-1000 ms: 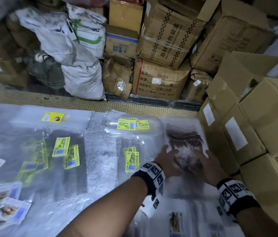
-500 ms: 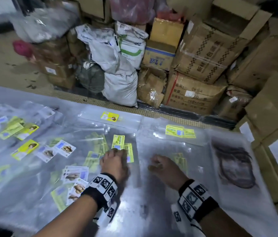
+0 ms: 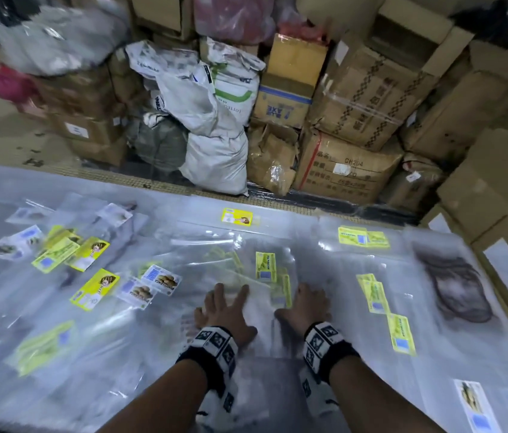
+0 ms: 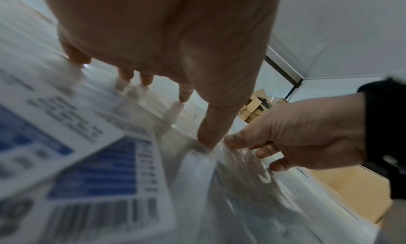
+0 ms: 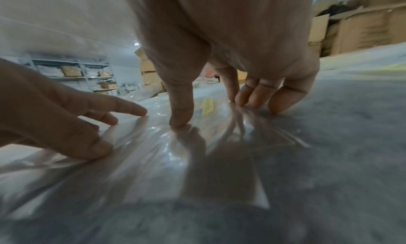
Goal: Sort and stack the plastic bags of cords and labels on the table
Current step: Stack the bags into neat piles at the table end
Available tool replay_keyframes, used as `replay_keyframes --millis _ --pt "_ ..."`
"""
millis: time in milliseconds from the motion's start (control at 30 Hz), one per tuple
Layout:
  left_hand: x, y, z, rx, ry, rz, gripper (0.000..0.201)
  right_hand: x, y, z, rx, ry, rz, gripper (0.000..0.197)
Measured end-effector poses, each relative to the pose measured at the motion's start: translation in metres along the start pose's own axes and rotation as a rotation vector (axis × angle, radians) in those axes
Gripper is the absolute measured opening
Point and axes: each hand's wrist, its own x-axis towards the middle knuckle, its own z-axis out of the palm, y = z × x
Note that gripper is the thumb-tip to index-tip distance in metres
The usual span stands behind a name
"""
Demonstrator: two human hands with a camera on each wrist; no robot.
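Clear plastic bags cover the table (image 3: pixel 140 354), many with yellow or white labels inside. My left hand (image 3: pixel 224 307) lies with its fingers spread and presses flat on a clear bag with yellow labels (image 3: pixel 266 266) at the centre. My right hand (image 3: pixel 304 304) sits beside it, fingertips pressing on the same bag's right part. In the left wrist view, the left hand (image 4: pixel 197 74) and the right hand (image 4: pixel 296 131) meet thumb to thumb on crinkled plastic, next to blue-white labels (image 4: pixel 92 174). A bag of dark cords (image 3: pixel 452 289) lies at the far right, apart from both hands.
Stacked cardboard boxes (image 3: pixel 502 232) stand against the table's right edge. Beyond the far edge are more boxes (image 3: pixel 349 170) and white sacks (image 3: pixel 215 157) on the floor. Loose labelled bags (image 3: pixel 90 289) crowd the left half. Metal shelves (image 5: pixel 72 70) stand far off.
Both hands left the cord bag at the right and moved left to the yellow-label bag. The left hand's fingers spread flat, and the right hand came closer to it.
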Motion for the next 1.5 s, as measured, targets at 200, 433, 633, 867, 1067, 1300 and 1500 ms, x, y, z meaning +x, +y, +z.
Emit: replay_keyframes --millis 200,433,633,867,1067,1300,1500 --pt "0.003 -0.020 -0.010 0.049 -0.037 0.004 0.097 -0.013 0.000 0.002 0.198 0.051 0.040 0.068" --pt "0.005 -0.008 -0.011 0.054 -0.045 0.071 0.101 -0.016 -0.011 0.003 0.244 -0.018 0.059 0.030" --pt "0.010 -0.012 -0.009 0.036 -0.072 0.080 0.112 -0.022 -0.017 -0.007 0.489 -0.043 0.100 0.067" --pt "0.017 -0.014 -0.010 0.041 -0.079 0.065 0.122 -0.017 -0.019 -0.012 0.798 -0.134 0.089 0.025" --pt "0.017 -0.012 -0.008 0.021 -0.069 0.065 0.122 -0.010 -0.016 -0.019 0.627 -0.112 -0.076 0.020" --pt "0.017 -0.005 -0.022 -0.093 -0.031 0.004 0.080 -0.007 0.006 -0.040 0.740 -0.236 -0.124 0.039" --pt "0.018 0.025 -0.024 -0.266 0.223 0.094 0.064 -0.005 0.039 -0.052 1.007 -0.268 -0.058 0.054"
